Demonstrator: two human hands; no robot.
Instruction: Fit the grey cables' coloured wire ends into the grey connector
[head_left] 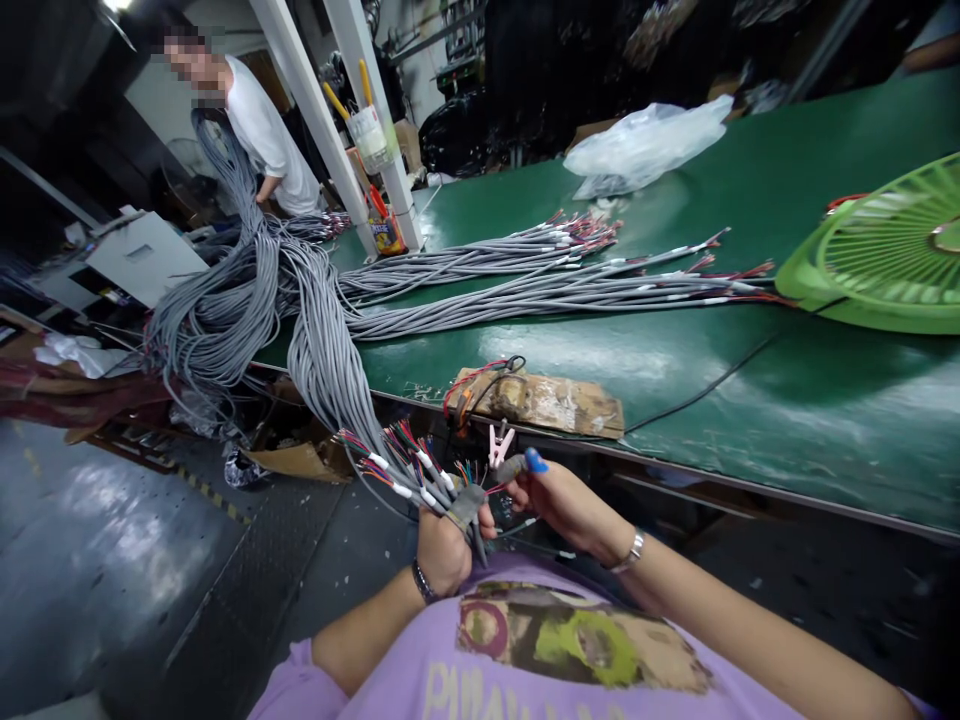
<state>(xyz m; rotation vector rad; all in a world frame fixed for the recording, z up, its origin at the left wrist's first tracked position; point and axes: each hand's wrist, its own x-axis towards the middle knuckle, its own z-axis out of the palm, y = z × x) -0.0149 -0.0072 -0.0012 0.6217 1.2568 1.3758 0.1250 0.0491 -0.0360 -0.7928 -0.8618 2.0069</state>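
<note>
My left hand (444, 550) is closed around a bunch of grey cables (429, 492), just in front of my body. Their stripped ends fan out in thin red, green, blue and black wires. Grey wrapping covers a finger of that hand. To its right, my right hand (559, 500) pinches what looks like a thin red wire (495, 489) from the bunch. A blue cover sits on its thumb, and a finger is wrapped in grey. Close above the fingers, a pink clothespin (500, 445) hangs at the table edge.
Long grey cable bundles (465, 305) lie across the green table (697, 370). A wooden block (544, 400) with wires sits at its front edge. A green fan (892, 250) stands right, a plastic bag (649, 145) behind. Another person (270, 135) stands at far left, beyond white posts (375, 120).
</note>
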